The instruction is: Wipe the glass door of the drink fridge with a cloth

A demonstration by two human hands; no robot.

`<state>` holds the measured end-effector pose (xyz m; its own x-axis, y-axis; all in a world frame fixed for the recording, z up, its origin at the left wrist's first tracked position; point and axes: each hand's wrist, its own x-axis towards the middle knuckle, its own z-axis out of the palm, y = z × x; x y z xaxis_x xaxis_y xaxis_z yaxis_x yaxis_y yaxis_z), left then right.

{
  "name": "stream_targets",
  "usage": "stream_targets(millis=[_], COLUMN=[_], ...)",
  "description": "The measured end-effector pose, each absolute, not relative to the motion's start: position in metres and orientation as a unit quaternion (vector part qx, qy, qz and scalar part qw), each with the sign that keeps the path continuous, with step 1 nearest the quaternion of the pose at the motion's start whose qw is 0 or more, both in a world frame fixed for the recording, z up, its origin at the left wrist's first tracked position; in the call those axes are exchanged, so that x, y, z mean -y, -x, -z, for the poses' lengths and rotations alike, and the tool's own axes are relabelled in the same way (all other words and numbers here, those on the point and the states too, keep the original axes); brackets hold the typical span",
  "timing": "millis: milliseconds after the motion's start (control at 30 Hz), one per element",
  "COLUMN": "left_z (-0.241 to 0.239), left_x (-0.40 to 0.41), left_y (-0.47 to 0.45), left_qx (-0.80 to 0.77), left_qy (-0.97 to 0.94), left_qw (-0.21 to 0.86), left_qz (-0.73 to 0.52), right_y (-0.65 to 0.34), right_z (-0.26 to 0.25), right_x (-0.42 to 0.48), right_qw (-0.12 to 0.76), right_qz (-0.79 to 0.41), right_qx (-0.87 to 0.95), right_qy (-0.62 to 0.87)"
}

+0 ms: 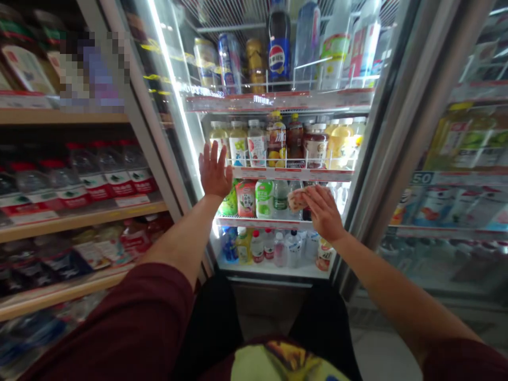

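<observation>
My left hand [216, 172] is raised with its fingers spread at the left side of a lit drinks fridge [278, 99]. Nothing is in it, and whether it touches a glass pane in front of the shelves I cannot tell. Under the flattened fingers of my right hand [323, 211] is a crumpled pinkish-beige cloth [297, 200], held before the third shelf. Behind the hands stand drinks, among them a green-labelled bottle [264, 199], a red-labelled one [246, 199] and a bottle with a yellow cap [277, 138].
On the top shelf is a large cola bottle [279, 47] beside several cans. Small bottles [257, 247] line the bottom shelf. Wooden shelving [79, 211] with red-capped bottles runs along the left. Another fridge section [456, 233] is on the right, past a metal frame [416, 116].
</observation>
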<state>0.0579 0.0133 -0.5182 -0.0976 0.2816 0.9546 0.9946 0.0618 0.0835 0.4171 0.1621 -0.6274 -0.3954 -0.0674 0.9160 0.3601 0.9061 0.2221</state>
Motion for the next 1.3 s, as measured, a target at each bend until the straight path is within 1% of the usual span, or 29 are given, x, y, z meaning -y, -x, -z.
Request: stream_targets(millis=[67,133,200,300,367,433,567,633,700,800,900,967,1133,1200,1300], left_z=[0.518,0.518,0.518,0.519,0.519,0.520,0.521,0.521,0.521,0.520,0.520,0.519,0.518,0.518,0.518], left_x=[-0.013,-0.013,-0.013,-0.013,-0.013,-0.014,-0.015,-0.015,-0.015,-0.014,-0.013,-0.013,-0.013,-0.013,-0.013], left_y=[-0.058,-0.059,-0.059,-0.060,-0.060,-0.059,-0.056,-0.055,-0.056,-0.059,-0.062,-0.063,-0.064,-0.064,-0.066], left_qx=[0.598,0.597,0.599,0.602,0.603,0.602,0.601,0.602,0.602,0.603,0.603,0.605,0.611,0.613,0.612], left_qy=[0.532,0.533,0.529,0.524,0.523,0.522,0.525,0.528,0.526,0.520,0.517,0.517,0.514,0.515,0.514], left_qw=[0.406,0.403,0.408,0.420,0.423,0.422,0.432,0.438,0.437,0.429,0.429,0.430,0.424,0.425,0.435], left_qz=[0.440,0.443,0.442,0.431,0.429,0.432,0.420,0.410,0.412,0.426,0.429,0.426,0.427,0.422,0.414], right_y=[-0.422,-0.427,-0.431,-0.432,-0.431,-0.431,-0.436,-0.439,-0.440,-0.438,-0.433,-0.431,-0.435,-0.437,-0.438], right_z=[0.639,0.641,0.633,0.616,0.612,0.618,0.635,0.635,0.627,0.615,0.619,0.633,0.668,0.668,0.655], right_x=[-0.160,-0.161,-0.166,-0.174,-0.176,-0.175,-0.169,-0.170,-0.174,-0.178,-0.175,-0.170,-0.160,-0.161,-0.165], right_qw=[0.497,0.470,0.490,0.567,0.599,0.596,0.531,0.513,0.526,0.579,0.604,0.592,0.518,0.507,0.509], right_qz=[0.212,0.225,0.231,0.221,0.204,0.189,0.197,0.210,0.220,0.220,0.207,0.198,0.200,0.216,0.233], right_qx=[0.840,0.853,0.839,0.788,0.765,0.770,0.818,0.826,0.814,0.775,0.758,0.770,0.825,0.828,0.824], right_qy=[0.055,0.037,0.052,0.097,0.116,0.126,0.105,0.098,0.110,0.125,0.130,0.133,0.107,0.099,0.088])
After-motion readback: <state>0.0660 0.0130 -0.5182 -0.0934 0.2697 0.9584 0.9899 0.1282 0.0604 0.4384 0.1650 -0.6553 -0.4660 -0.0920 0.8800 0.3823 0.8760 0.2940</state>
